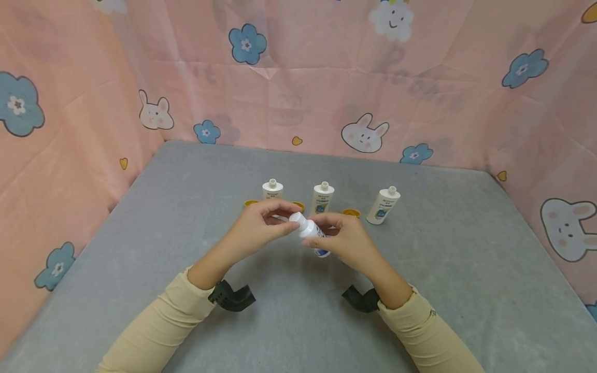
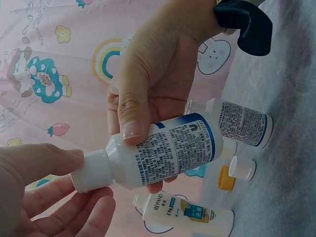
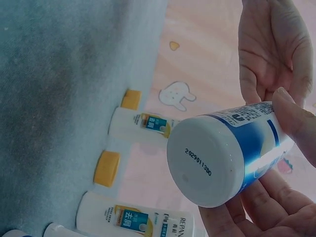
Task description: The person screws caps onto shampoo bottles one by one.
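Observation:
My right hand [image 1: 347, 241] grips a small white bottle [image 2: 165, 148] by its body, thumb on one side and fingers on the other. The bottle carries a blue-edged label of fine print, and a date is printed on its base in the right wrist view. My left hand [image 1: 261, 223] pinches the white cap [image 2: 92, 171] at the bottle's top between thumb and fingers. In the head view the bottle tilts, cap toward the left hand. Behind it, a second blue-edged white bottle [image 2: 242, 123] stands on the table in the left wrist view, mostly hidden by the right hand in the head view.
Behind the hands stand three capless white bottles: a left one [image 1: 272, 189], a middle one [image 1: 323, 198] and a right one [image 1: 383, 205]. Yellow caps [image 1: 351, 213] lie among them on the grey table [image 1: 448, 259]. A loose white cap [image 2: 242, 168] lies near. A pink patterned curtain [image 1: 298, 103] encloses the table.

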Demonstrator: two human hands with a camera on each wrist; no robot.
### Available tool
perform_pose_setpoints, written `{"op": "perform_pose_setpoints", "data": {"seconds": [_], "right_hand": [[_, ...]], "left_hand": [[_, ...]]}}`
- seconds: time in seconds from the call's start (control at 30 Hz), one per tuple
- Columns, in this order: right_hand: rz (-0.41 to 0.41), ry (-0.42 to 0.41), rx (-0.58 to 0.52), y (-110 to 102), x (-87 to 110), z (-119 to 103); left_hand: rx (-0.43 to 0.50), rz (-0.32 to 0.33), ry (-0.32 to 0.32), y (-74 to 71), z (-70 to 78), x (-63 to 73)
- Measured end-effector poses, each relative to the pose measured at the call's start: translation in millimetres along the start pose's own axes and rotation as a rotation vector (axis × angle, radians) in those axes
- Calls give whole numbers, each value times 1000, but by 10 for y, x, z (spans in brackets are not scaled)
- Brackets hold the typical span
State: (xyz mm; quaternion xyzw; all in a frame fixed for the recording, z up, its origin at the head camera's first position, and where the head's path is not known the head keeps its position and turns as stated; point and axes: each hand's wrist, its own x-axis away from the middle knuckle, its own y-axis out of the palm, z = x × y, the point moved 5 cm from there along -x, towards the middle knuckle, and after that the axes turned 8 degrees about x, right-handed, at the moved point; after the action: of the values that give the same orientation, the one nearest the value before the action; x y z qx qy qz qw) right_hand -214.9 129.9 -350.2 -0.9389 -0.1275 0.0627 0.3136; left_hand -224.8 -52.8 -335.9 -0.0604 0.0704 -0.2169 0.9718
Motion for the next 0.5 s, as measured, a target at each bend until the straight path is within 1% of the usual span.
{"op": "perform_pose_setpoints", "data": {"seconds": [0.13,0.37,0.5], "right_hand": [[-1,-4,-5,-2,1,0],[-1,-3,2,-2,2,0],[1,1,5,-3,5,6]], "left_hand": [[-4,-13,-4,-1,-2,-3],[-24,39,-39,-10,-3,-6],[-26,43,-38,-11,-21,-16]]}}
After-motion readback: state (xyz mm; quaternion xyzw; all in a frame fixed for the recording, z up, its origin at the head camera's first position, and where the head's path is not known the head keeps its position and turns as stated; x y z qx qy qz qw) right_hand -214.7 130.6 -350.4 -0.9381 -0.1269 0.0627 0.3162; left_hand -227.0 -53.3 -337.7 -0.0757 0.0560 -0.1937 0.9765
